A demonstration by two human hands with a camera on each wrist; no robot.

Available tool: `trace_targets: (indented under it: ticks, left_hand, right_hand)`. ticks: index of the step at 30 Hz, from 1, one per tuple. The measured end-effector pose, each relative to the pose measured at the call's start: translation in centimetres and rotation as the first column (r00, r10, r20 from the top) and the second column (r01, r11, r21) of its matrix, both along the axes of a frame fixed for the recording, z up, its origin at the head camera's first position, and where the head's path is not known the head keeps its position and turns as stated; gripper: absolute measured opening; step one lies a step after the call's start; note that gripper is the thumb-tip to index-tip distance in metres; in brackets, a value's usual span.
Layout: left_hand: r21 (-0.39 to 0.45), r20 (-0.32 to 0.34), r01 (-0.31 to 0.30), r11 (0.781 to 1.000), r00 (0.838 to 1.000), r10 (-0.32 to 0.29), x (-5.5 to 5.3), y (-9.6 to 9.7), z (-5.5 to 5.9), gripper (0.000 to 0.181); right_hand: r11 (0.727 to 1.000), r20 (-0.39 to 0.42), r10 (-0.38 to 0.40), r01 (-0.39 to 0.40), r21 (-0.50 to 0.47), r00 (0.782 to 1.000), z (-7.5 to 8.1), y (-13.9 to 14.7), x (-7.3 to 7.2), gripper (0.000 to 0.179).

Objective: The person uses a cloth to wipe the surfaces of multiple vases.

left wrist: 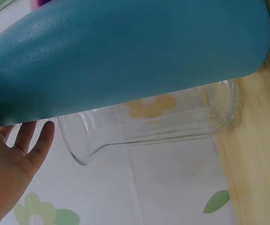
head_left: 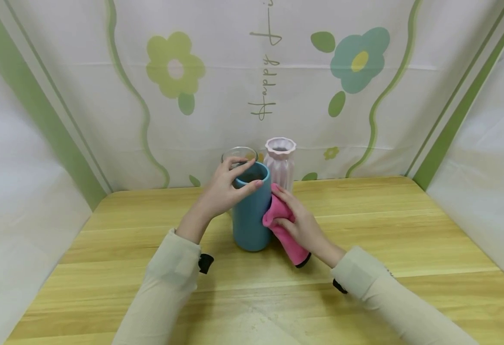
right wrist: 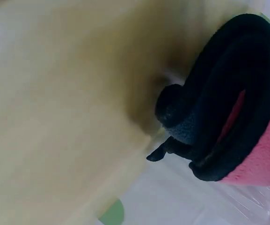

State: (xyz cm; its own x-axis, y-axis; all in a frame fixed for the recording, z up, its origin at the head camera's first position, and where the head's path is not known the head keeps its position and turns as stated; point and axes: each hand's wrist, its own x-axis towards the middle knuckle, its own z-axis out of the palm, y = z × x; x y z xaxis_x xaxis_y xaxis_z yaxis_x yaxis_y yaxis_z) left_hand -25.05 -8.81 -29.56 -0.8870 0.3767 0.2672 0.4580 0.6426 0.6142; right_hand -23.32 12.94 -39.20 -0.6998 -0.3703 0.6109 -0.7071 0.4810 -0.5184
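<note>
A tall blue vase (head_left: pixel 252 223) stands upright on the wooden table. My left hand (head_left: pixel 221 191) holds it near the rim, thumb at the near side and fingers over the far side. In the left wrist view the vase (left wrist: pixel 125 51) fills the upper part, with some fingers (left wrist: pixel 42 145) showing beyond its mouth end. To the right, my right hand (head_left: pixel 304 225) grips a folded pink cloth (head_left: pixel 288 242) with dark edging, which lies against the vase's right side. The cloth's dark border (right wrist: pixel 237 51) shows large in the right wrist view.
Behind the blue vase stands a clear glass vessel (left wrist: pixel 158 124) with a spout, mostly hidden in the head view. A pale pink fluted vase (head_left: pixel 279 165) is just behind the right hand. A printed curtain (head_left: pixel 234 72) hangs along the table's back edge.
</note>
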Motion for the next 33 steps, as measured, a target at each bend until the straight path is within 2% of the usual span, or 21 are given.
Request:
trace_targets:
  ticks: [8,14,25,33]
  left_hand:
    - [0.015,0.003,0.005,1.0,1.0,-0.005,0.1,0.1,0.0,0.06]
    - [0.024,0.001,0.011,1.0,1.0,-0.011,0.0,0.0,0.0,0.061]
    - [0.01,-0.018,0.01,1.0,1.0,-0.01,-0.1,-0.1,-0.1,0.061]
    - [0.033,0.004,0.039,0.999,0.999,-0.039,-0.2,-0.4,0.0,0.063]
  right_hand:
    - [0.995,-0.1,-0.029,0.02,-0.093,0.995,2.4,-0.3,-0.4,0.067]
    - [0.993,-0.124,-0.039,0.025,-0.111,0.991,3.4,-0.5,-0.6,0.064]
    - [0.996,-0.097,-0.016,0.007,-0.086,0.995,1.9,-0.6,-0.3,0.068]
    - [1.0,0.017,-0.006,0.005,0.007,1.0,-0.5,-0.2,0.1,0.077]
